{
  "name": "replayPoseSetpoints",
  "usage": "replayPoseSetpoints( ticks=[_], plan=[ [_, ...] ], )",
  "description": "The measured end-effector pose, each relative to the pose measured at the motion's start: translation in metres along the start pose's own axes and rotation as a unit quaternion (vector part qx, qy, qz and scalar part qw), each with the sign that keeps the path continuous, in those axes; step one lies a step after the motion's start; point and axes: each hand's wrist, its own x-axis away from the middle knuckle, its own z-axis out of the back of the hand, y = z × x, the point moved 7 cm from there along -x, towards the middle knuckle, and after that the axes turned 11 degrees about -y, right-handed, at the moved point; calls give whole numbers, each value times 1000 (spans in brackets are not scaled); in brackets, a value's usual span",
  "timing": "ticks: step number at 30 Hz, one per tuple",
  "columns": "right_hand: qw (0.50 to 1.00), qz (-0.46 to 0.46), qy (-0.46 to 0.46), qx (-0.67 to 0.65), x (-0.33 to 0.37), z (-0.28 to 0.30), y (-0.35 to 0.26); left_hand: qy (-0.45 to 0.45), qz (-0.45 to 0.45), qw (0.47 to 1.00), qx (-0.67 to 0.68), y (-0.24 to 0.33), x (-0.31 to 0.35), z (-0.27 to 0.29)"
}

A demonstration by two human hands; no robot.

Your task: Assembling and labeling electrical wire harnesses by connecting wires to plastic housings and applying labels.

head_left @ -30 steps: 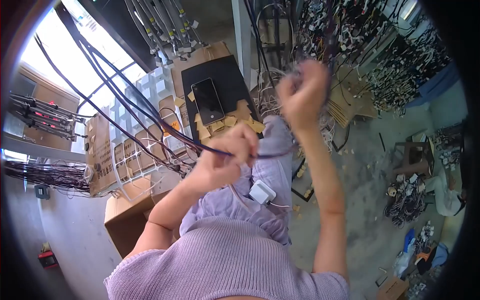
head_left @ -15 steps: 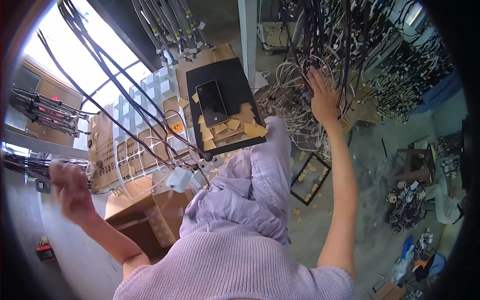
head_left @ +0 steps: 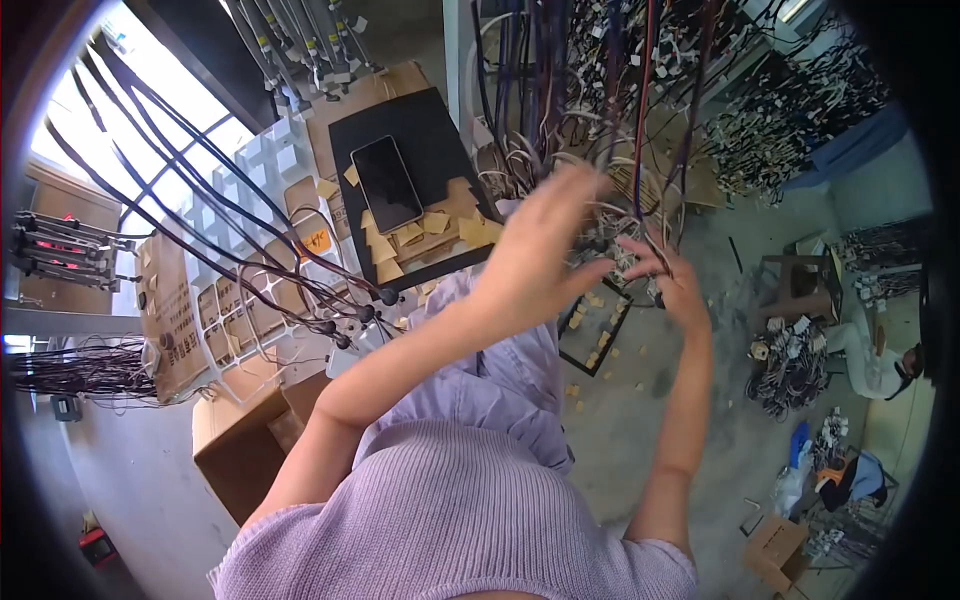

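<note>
My left hand (head_left: 545, 235) reaches across my lap toward the hanging cables on the right. Its fingers are stretched and a little blurred, the thumb stands apart, and nothing shows in it. Lower and farther right, my right hand (head_left: 678, 285) has its fingers bent about a thin dark cable (head_left: 655, 235) that comes down from above. Beyond both hands hangs a bundle of grey, white and dark cables (head_left: 610, 120). At the left, long dark cables slope down to black round ends (head_left: 388, 296) beside the black board (head_left: 440, 135).
A phone (head_left: 387, 183) lies on the board among yellow paper scraps (head_left: 478, 231). White plastic holders (head_left: 255, 170) line a cardboard sheet at the left, above an open cardboard box (head_left: 235, 430). A black frame (head_left: 597, 330) with scraps lies on the floor. Cable heaps (head_left: 790, 370) stand at the right.
My left hand has swung from the far left across to the right-hand cables. My right hand has come down nearer me and its fingers have bent around a cable. The view has shifted slightly.
</note>
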Motion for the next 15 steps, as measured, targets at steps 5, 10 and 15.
replayPoseSetpoints(
  ticks=[5, 10, 15],
  plan=[
    [969, -16, 174, -175, 54, 14, 21, -41, -27, 999, 8, 24, 23, -28],
    [882, -35, 440, -167, 143, 119, 83, -327, 143, 849, 389, 31, 101, 23],
    [838, -108, 431, 316, 154, 137, 11, -229, 278, 924, 131, -12, 184, 104]
  ],
)
